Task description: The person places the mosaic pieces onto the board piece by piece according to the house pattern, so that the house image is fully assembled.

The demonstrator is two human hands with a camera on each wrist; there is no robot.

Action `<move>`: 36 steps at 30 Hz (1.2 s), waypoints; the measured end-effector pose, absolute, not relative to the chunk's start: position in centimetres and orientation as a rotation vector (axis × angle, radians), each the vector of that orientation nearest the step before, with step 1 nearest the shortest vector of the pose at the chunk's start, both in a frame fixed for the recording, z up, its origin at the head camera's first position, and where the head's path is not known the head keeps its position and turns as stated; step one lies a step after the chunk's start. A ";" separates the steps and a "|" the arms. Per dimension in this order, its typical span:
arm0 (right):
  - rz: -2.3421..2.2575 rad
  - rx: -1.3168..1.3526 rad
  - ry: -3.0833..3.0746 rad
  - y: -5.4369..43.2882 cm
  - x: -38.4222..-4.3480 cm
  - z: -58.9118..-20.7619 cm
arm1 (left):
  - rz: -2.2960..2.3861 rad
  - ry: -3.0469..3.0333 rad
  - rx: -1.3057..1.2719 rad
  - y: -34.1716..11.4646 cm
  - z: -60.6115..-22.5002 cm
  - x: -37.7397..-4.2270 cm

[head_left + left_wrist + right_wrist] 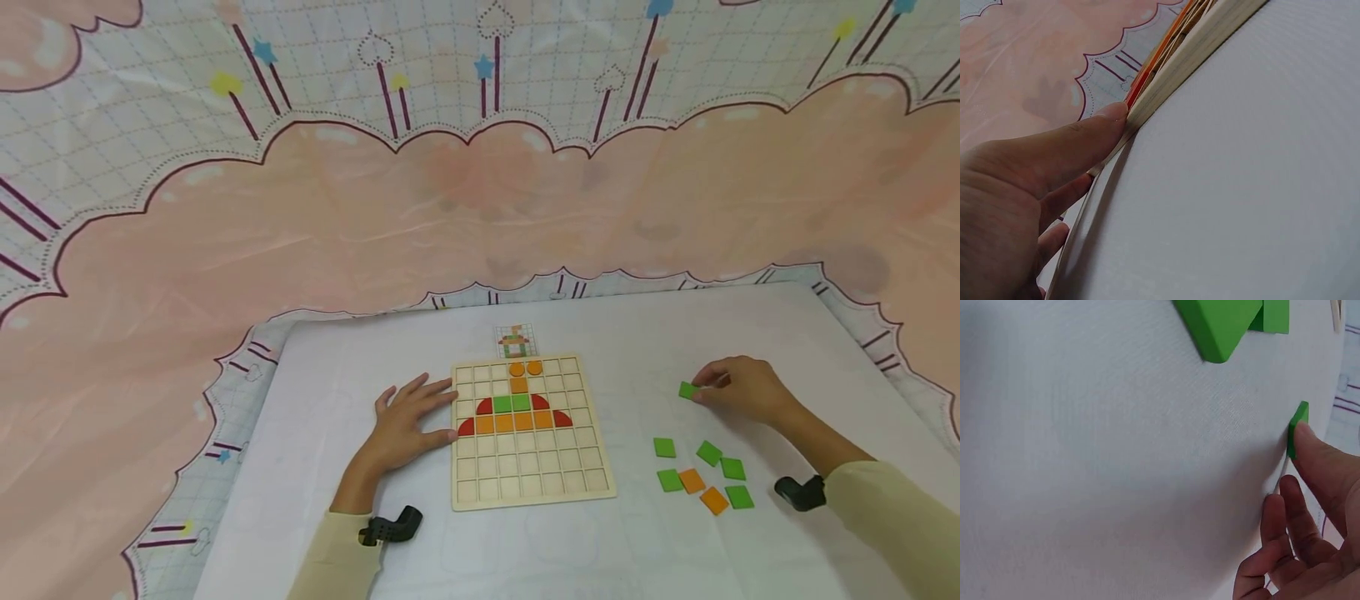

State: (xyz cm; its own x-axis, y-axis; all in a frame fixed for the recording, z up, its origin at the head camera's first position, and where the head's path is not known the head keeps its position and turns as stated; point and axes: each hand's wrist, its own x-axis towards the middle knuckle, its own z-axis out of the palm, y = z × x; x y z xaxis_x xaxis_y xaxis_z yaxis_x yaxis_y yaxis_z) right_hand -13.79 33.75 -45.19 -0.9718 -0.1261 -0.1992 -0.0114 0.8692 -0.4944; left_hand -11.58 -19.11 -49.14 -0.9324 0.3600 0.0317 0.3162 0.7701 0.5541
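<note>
My right hand [738,387] pinches a green square tile [686,390] between thumb and fingertips, to the right of the board. In the right wrist view, the thumb lies over one face of that green tile [1301,412]. A wooden grid board [534,503] lies in front of me, partly filled with orange squares [513,422], green squares [512,403], red quarter-round pieces [467,427] and two orange discs [517,369]. Along its left edge my left hand [408,421] rests with fingers spread; the left wrist view shows the thumb [1110,115] against the rim.
Several loose green tiles [664,447] and two orange ones [714,501] lie on the white table, nearer me than the right hand. Behind the board is a small pattern card [515,341]. A printed cloth [480,217] hangs beyond the table.
</note>
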 end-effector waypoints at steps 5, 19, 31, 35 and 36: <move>-0.762 -0.158 2.804 33.4 -14.0 -44.9 | 0.894 2.882 0.553 -19.1 -49.2 -11.6; -0.966 -0.232 2.635 28.8 -14.3 -44.0 | 0.886 2.871 0.547 -19.2 -49.2 -11.7; -1.042 -0.285 2.537 21.4 -13.8 -44.1 | 0.883 2.884 0.562 -19.2 -49.2 -11.7; -1.049 -0.323 2.510 18.8 -13.4 -44.2 | 0.880 2.887 0.569 -19.2 -49.2 -11.6; -1.055 -0.329 2.496 18.2 -13.3 -44.3 | 0.879 2.887 0.568 -19.2 -49.2 -11.6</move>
State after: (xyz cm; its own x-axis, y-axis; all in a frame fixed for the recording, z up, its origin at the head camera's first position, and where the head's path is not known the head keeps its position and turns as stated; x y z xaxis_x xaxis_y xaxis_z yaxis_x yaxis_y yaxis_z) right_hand -13.28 18.19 -44.28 -0.8884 -0.3663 -0.2769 -0.0565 0.6857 -0.7257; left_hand -11.61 -19.24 -49.24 -0.9291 0.3678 0.0389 0.3271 0.7681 0.5505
